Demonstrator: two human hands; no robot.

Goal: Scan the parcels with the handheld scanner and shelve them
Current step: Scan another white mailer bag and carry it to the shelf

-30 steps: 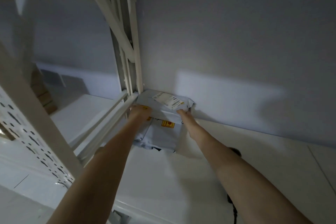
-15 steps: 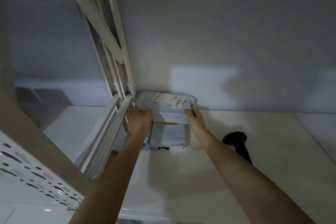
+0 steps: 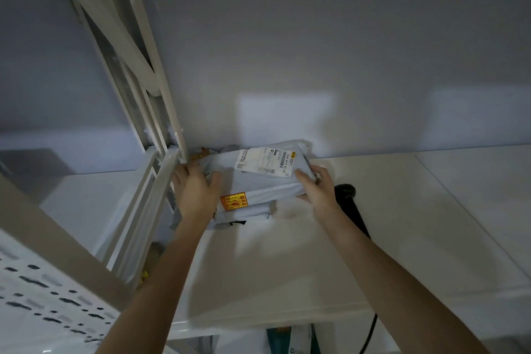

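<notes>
Both hands, left hand (image 3: 195, 190) and right hand (image 3: 316, 190), still grip the grey plastic mailer parcel (image 3: 258, 184); the black handheld scanner (image 3: 349, 198) now shows more fully on the white shelf board (image 3: 402, 210).

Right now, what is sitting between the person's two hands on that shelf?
In the head view, a stack of grey mailing bags lies between the left hand and the right hand, the top bag bearing a white label.

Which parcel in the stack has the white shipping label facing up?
The top parcel, held between both hands: its white label faces up. The parcel beneath shows only an orange sticker.
</notes>
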